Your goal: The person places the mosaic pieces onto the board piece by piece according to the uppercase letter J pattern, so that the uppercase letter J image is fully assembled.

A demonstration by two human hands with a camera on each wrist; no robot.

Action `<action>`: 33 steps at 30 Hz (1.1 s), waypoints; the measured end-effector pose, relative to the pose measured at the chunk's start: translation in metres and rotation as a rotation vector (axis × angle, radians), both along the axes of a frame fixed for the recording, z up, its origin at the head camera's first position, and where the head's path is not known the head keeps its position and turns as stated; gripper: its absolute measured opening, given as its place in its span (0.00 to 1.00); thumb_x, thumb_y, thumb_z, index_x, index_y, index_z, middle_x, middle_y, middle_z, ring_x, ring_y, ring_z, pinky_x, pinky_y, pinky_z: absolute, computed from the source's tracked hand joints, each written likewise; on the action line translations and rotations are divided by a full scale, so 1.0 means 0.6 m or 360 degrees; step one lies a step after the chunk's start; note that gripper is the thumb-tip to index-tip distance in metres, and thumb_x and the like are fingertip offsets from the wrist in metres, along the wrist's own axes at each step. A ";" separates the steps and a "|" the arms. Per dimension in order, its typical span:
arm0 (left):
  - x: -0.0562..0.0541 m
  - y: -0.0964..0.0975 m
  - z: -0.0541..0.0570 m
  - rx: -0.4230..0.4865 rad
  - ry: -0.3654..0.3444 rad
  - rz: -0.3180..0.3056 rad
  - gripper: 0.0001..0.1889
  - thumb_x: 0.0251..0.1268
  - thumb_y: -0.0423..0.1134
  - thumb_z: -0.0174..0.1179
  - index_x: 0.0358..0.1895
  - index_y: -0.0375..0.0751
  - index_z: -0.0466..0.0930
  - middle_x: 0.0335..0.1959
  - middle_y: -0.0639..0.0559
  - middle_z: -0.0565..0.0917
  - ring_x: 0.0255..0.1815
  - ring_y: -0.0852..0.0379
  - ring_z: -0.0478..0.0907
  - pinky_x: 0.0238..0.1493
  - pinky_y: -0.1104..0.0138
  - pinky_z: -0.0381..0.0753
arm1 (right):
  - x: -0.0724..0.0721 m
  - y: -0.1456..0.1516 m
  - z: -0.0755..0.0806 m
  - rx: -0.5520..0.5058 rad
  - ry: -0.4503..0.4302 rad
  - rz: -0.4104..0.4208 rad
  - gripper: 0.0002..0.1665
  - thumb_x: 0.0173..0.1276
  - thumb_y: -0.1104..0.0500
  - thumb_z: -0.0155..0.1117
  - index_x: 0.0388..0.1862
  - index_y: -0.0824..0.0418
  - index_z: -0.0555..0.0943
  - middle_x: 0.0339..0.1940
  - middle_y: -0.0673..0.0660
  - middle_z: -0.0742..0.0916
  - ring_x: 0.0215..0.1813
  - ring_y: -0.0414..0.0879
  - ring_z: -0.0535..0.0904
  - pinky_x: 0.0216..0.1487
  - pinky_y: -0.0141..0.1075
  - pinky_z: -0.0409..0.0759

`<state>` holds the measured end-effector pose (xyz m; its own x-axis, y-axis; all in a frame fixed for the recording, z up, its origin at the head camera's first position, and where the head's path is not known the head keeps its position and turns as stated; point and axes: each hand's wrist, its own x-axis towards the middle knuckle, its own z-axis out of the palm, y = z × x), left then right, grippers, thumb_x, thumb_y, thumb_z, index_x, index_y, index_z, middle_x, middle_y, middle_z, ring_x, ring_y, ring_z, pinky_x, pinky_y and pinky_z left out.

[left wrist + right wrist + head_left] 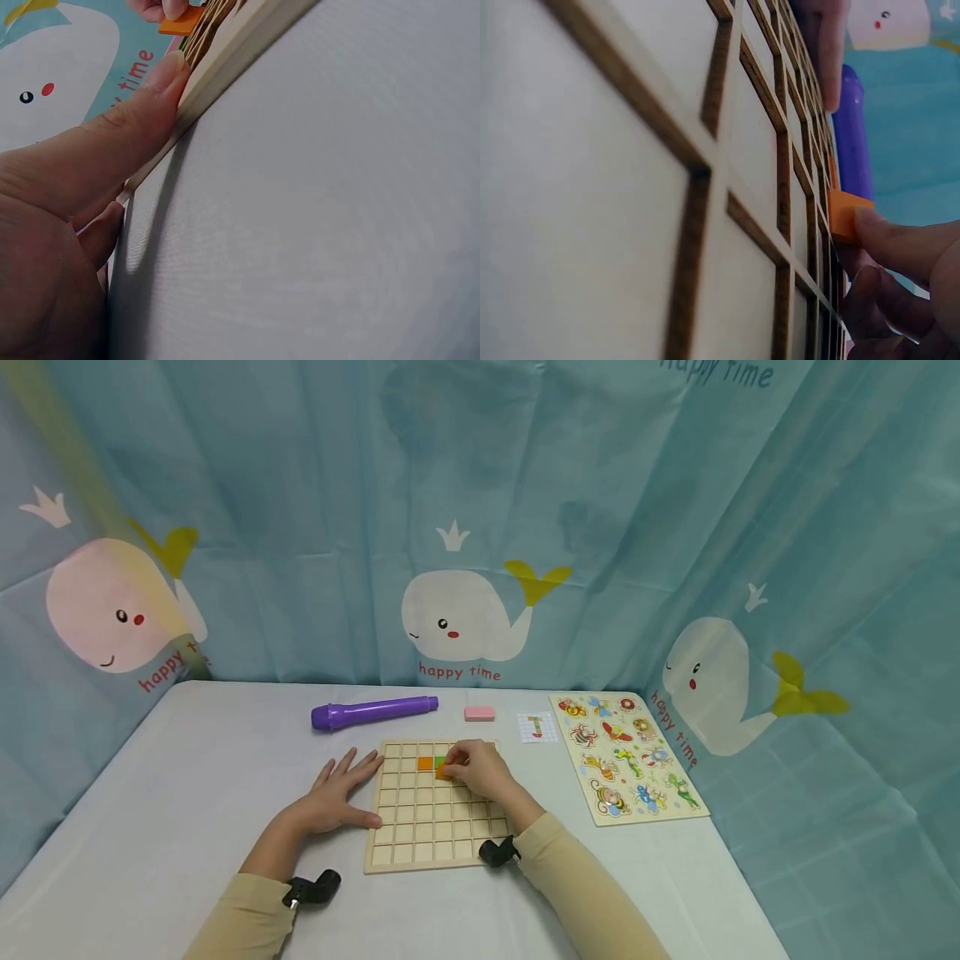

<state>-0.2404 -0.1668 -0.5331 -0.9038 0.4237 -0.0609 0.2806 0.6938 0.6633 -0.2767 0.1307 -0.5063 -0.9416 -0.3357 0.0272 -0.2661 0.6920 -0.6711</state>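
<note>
A wooden grid board point(405, 833) lies on the white table. My left hand point(327, 804) has its fingers spread at the board's left side; in the left wrist view the thumb point(142, 101) touches the rim. Over the upper part of the grid, my right hand point(486, 770) pinches an orange square tile point(845, 216) between thumb and fingers. That tile is tilted, close above the cells. Another orange tile point(425, 763) sits in a cell just to its left. Beside that one is a green tile point(438, 762), partly hidden by the held tile and fingers.
Behind the board lie a purple microphone-shaped stick point(378, 712) and a pink block point(479, 714). A small card point(537, 727) with a coloured hook-shaped pattern lies right of them. At the right is an insect picture board point(592, 793). A whale-print curtain point(322, 610) hangs behind the table.
</note>
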 end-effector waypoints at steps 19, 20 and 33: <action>-0.001 0.000 -0.005 0.0008 -0.0005 0.0004 0.61 0.43 0.63 0.76 0.80 0.42 0.55 0.83 0.41 0.51 0.83 0.32 0.31 0.78 0.38 0.23 | 0.020 0.021 0.036 0.0100 -0.0012 0.0061 0.10 0.69 0.54 0.70 0.46 0.56 0.88 0.36 0.46 0.86 0.36 0.40 0.79 0.38 0.34 0.81; -0.001 0.000 -0.006 0.0007 -0.0003 0.0004 0.61 0.43 0.63 0.76 0.80 0.43 0.55 0.83 0.41 0.51 0.83 0.32 0.31 0.78 0.38 0.24 | 0.022 0.027 0.039 0.0091 -0.0006 0.0056 0.10 0.70 0.55 0.69 0.46 0.56 0.88 0.37 0.46 0.87 0.36 0.41 0.79 0.39 0.34 0.82; 0.001 -0.001 -0.005 0.0024 0.0013 0.0007 0.61 0.42 0.63 0.76 0.80 0.42 0.55 0.83 0.40 0.51 0.82 0.31 0.31 0.78 0.37 0.23 | 0.062 0.118 0.048 0.0041 0.0033 -0.0091 0.10 0.69 0.55 0.70 0.46 0.57 0.88 0.35 0.46 0.86 0.33 0.41 0.79 0.34 0.34 0.80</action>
<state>-0.2400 -0.1677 -0.5363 -0.9060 0.4207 -0.0474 0.2829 0.6849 0.6714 -0.2395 0.2015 -0.4776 -0.9586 -0.2822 0.0392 -0.2394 0.7233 -0.6477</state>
